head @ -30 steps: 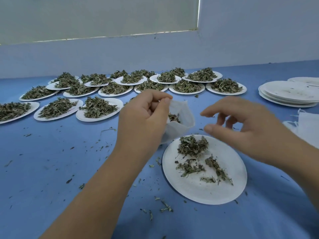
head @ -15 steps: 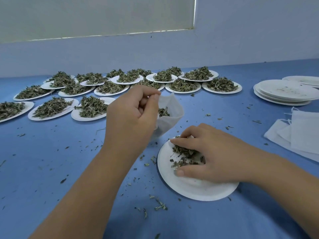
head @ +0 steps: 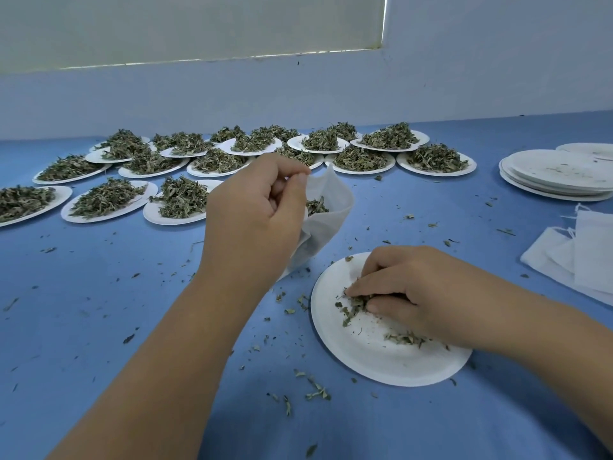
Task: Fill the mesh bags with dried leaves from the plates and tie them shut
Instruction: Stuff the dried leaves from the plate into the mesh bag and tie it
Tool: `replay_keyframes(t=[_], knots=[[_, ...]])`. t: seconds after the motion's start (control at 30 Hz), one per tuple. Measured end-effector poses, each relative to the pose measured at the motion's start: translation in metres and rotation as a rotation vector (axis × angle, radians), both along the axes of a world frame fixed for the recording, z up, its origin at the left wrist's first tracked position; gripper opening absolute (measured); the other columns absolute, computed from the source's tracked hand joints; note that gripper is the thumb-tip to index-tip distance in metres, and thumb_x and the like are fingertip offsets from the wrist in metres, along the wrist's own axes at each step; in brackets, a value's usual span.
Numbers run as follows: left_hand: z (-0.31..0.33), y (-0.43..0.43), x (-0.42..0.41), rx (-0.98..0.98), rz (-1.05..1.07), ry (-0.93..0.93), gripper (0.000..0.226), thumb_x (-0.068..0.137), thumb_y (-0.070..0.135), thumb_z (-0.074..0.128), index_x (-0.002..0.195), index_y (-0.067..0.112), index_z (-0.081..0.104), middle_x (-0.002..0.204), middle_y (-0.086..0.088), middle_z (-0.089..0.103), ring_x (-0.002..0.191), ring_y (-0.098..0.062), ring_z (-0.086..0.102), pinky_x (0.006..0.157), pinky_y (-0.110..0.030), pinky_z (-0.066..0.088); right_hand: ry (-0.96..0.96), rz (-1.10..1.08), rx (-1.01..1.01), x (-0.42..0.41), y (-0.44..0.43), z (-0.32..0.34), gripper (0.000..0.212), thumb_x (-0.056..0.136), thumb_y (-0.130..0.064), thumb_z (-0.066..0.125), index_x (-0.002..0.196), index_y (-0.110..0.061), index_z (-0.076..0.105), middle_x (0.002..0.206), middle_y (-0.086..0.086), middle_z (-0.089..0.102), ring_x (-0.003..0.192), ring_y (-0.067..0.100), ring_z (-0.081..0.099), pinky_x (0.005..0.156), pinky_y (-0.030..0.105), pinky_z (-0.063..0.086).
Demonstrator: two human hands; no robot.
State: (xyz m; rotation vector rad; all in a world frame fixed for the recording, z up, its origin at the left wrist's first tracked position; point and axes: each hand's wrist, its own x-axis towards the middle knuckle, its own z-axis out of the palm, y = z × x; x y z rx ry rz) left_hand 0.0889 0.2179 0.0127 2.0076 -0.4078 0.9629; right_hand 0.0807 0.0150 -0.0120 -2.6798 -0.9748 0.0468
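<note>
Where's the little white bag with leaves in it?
In the head view, centre: the left hand pinches the mesh bag open, just beyond the near plate.

A white mesh bag (head: 328,224), mouth open and part-filled with dried leaves (head: 316,206), hangs tilted just beyond a nearly bare white plate (head: 381,360), heaped plates (head: 436,161) ranged behind.

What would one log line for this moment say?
left hand: holds mesh bag open | right hand: grips leaves on plate

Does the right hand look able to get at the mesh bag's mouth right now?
Probably yes. The left hand holds the mesh bag with its mouth open, and the right hand grips dried leaves on the plate close by; nothing lies between.
</note>
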Motion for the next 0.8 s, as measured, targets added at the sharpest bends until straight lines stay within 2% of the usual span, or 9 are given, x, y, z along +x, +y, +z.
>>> replay_keyframes(t=[0.1, 0.23, 0.37, 0.5, 0.57, 0.63, 0.8], knots=[[-0.0009, -0.0017, -0.0003, 0.019, -0.007, 0.002, 0.011, 0.092, 0.016, 0.055, 0.089, 0.019, 0.065, 0.059, -0.012, 0.052, 0.057, -0.02, 0.044, 0.048, -0.015, 0.032, -0.001, -0.029, -0.021, 0.0, -0.0004, 0.0005, 0.035, 0.095, -0.032, 0.054, 0.129, -0.043, 0.054, 0.113, -0.022, 0.051, 0.101, -0.002, 0.048, 0.088, 0.023, 0.042], [-0.0008, -0.0025, 0.0007, 0.031, 0.003, -0.009, 0.011, 0.091, 0.013, 0.057, 0.089, 0.015, 0.067, 0.057, -0.009, 0.05, 0.054, -0.017, 0.042, 0.048, -0.017, 0.031, 0.019, -0.059, -0.042, 0.0018, -0.0016, -0.0024, 0.051, 0.092, -0.045, 0.053, 0.138, -0.05, 0.031, 0.119, -0.026, 0.04, 0.108, -0.006, 0.037, 0.083, 0.012, 0.033], [-0.0012, -0.0031, 0.0009, 0.044, 0.001, -0.009, 0.012, 0.092, 0.012, 0.057, 0.087, 0.017, 0.066, 0.055, -0.011, 0.05, 0.057, -0.023, 0.045, 0.047, -0.021, 0.032, -0.053, -0.038, -0.078, 0.0047, -0.0051, -0.0034, 0.069, 0.084, -0.067, 0.045, 0.145, -0.047, 0.022, 0.139, -0.025, 0.023, 0.123, -0.003, 0.021, 0.101, 0.023, 0.031], [-0.0018, -0.0039, 0.0015, 0.041, -0.012, 0.0, 0.011, 0.092, 0.013, 0.057, 0.088, 0.016, 0.067, 0.056, -0.009, 0.05, 0.056, -0.021, 0.045, 0.047, -0.02, 0.033, -0.087, -0.014, -0.086, 0.0072, 0.0, -0.0023, 0.08, 0.077, -0.08, 0.025, 0.148, -0.044, 0.02, 0.152, -0.022, 0.018, 0.128, 0.002, 0.018, 0.109, 0.028, 0.025], [-0.0022, -0.004, 0.0014, 0.045, -0.019, 0.003, 0.012, 0.092, 0.014, 0.056, 0.089, 0.015, 0.068, 0.056, -0.008, 0.05, 0.054, -0.018, 0.044, 0.047, -0.017, 0.032, -0.081, -0.002, -0.095, 0.0075, 0.0018, -0.0027, 0.083, 0.075, -0.082, 0.02, 0.148, -0.043, 0.023, 0.151, -0.022, 0.024, 0.126, 0.002, 0.02, 0.108, 0.027, 0.026], [-0.0021, -0.0037, 0.0008, 0.042, -0.024, 0.01, 0.012, 0.092, 0.014, 0.056, 0.09, 0.016, 0.068, 0.057, -0.009, 0.05, 0.053, -0.016, 0.042, 0.047, -0.015, 0.032, -0.076, 0.016, -0.089, 0.0061, 0.0013, -0.0025, 0.081, 0.075, -0.081, 0.022, 0.146, -0.042, 0.031, 0.146, -0.023, 0.032, 0.125, 0.002, 0.024, 0.107, 0.025, 0.028], [-0.0012, -0.0037, -0.0005, 0.052, -0.011, 0.015, 0.012, 0.092, 0.013, 0.056, 0.09, 0.014, 0.068, 0.058, -0.01, 0.052, 0.057, -0.016, 0.044, 0.049, -0.015, 0.033, -0.051, 0.046, -0.003, 0.0004, -0.002, -0.0006, 0.068, 0.077, -0.077, 0.034, 0.133, -0.041, 0.048, 0.113, -0.025, 0.051, 0.113, -0.002, 0.035, 0.095, 0.019, 0.034]])
